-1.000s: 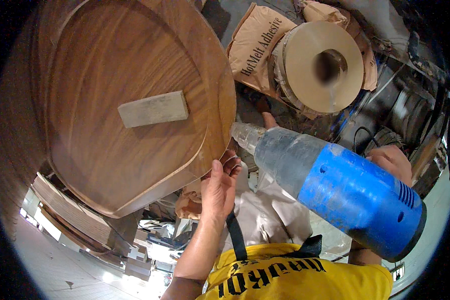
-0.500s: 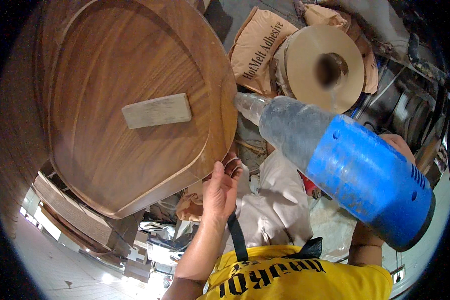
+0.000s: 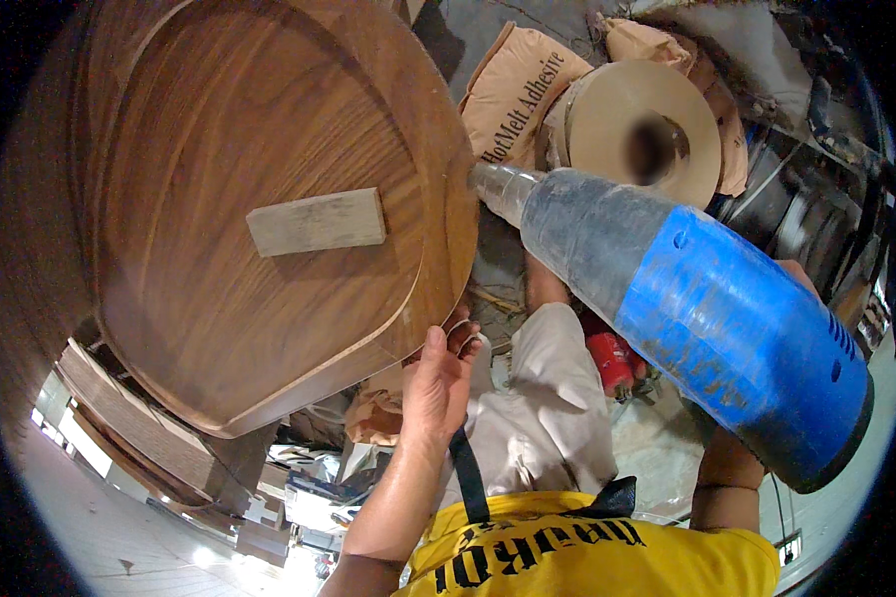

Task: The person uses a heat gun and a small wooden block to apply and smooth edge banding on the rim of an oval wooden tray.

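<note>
Since the earlier frames, the blue and grey power tool [image 3: 697,318] had swung up and leftward until its clear nozzle tip [image 3: 493,189] met the right-hand edge of the wooden panel [image 3: 259,199]; a second before, that tip hung lower, clear of the wood. The panel itself, a large rounded walnut-coloured piece with a recessed centre, filled the upper left of the view, and a pale rectangular wood block [image 3: 317,221] lay on its sunken middle.

The left hand [image 3: 438,383] reached up from the lower edge, forearm nearly vertical, palm turned toward the panel's lower right rim. Its fingers [image 3: 460,338] were narrowly curled at that rim, touching the edge rather than wrapped around it.

The right hand [image 3: 767,298] was almost wholly hidden behind the tool's blue body; only the wrist and forearm showed beneath it, so how its fingers sat could not be told, though it bore the tool.

Beyond the nozzle lay a tan paper sack [image 3: 513,95] and a big roll of beige banding [image 3: 642,129]. A red object [image 3: 615,358] sat on the floor below the tool.
</note>
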Motion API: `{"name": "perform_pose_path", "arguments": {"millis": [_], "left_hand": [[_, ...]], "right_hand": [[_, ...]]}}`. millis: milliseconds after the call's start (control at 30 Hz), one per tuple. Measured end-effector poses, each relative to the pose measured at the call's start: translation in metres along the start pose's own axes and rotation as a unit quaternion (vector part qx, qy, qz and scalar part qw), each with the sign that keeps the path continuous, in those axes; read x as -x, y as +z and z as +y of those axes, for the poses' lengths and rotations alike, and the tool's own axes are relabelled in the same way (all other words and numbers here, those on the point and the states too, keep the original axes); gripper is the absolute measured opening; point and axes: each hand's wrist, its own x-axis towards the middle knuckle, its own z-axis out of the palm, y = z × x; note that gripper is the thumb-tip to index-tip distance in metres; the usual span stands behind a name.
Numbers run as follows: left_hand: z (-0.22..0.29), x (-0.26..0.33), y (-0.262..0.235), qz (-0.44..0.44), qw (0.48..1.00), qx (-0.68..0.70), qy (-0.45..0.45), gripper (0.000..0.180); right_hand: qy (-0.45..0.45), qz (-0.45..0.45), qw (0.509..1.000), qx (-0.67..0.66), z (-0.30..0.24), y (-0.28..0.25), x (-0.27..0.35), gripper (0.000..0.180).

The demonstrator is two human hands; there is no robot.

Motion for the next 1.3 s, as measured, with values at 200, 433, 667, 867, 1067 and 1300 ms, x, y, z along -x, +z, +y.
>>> {"name": "perform_pose_path", "arguments": {"millis": [200, 433, 667, 867, 1067, 1300], "left_hand": [[-0.002, -0.001, -0.005, 0.005, 1.000, 0.002, 0.000, 0.044], [0.000, -0.001, -0.003, 0.010, 1.000, 0.018, -0.003, 0.043], [0.000, -0.001, -0.004, 0.013, 1.000, 0.013, -0.008, 0.044], [0.002, -0.001, -0.001, 0.011, 1.000, -0.005, -0.007, 0.044], [0.004, -0.001, 0.000, -0.002, 1.000, -0.016, -0.003, 0.047], [0.004, -0.001, -0.001, 0.004, 1.000, 0.028, -0.011, 0.061]], "right_hand": [[-0.003, -0.007, 1.000, 0.022, -0.002, -0.009, 0.000, 0.020], [0.011, -0.015, 0.999, 0.047, -0.004, -0.021, 0.001, 0.021], [0.007, -0.006, 0.998, 0.058, -0.006, -0.022, 0.006, 0.021], [0.052, -0.008, 0.999, -0.008, 0.016, -0.015, 0.025, 0.020], [-0.041, 0.055, 0.998, -0.011, -0.009, -0.006, 0.022, 0.018], [-0.147, 0.049, 0.988, -0.002, -0.017, -0.005, 0.017, 0.022]]}}
